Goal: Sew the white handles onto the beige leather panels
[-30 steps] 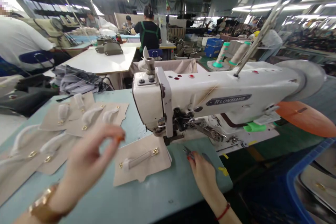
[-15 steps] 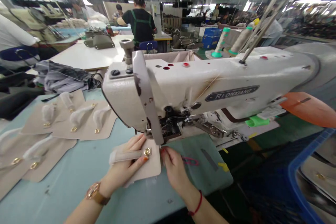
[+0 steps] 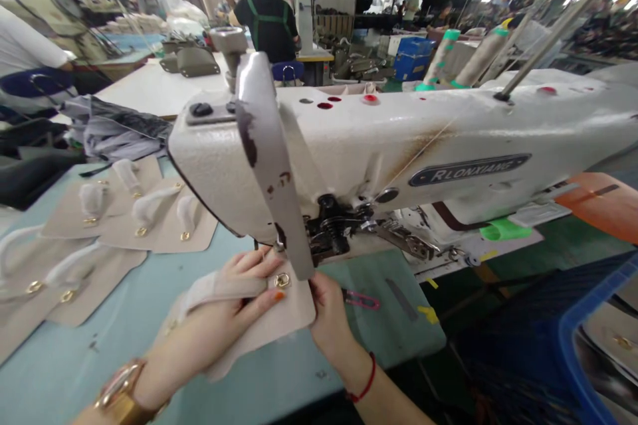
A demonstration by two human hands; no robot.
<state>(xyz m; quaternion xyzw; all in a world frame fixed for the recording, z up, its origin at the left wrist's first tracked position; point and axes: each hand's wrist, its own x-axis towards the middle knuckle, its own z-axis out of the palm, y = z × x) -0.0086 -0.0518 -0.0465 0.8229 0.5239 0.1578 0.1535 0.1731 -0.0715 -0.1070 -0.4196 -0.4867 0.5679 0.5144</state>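
A beige bag panel (image 3: 295,312) with a pale wrapped strap handle (image 3: 224,287) and a gold ring fitting (image 3: 282,280) lies under the head of the sewing machine (image 3: 319,146). My left hand (image 3: 242,302) rests flat on the panel, passing beneath the handle, with thumb and fingers spread either side of the fitting. At the panel's right edge, close to the machine's foot area, my right hand (image 3: 329,319) has its fingers closed on the edge; the fingertips are partly hidden. The needle is hidden behind the grey lever (image 3: 272,166).
Several similar beige panels with handles (image 3: 119,212) overlap on the table's left. Pink-handled thread snips (image 3: 363,300) lie right of my right hand. A blue crate (image 3: 563,345) holding panels stands at the right. Co-workers (image 3: 269,13) sit beyond the machine.
The panel has swung, its near left part coming toward me and more of it showing. My left hand has slid further under the handle. The view has moved closer to the machine.
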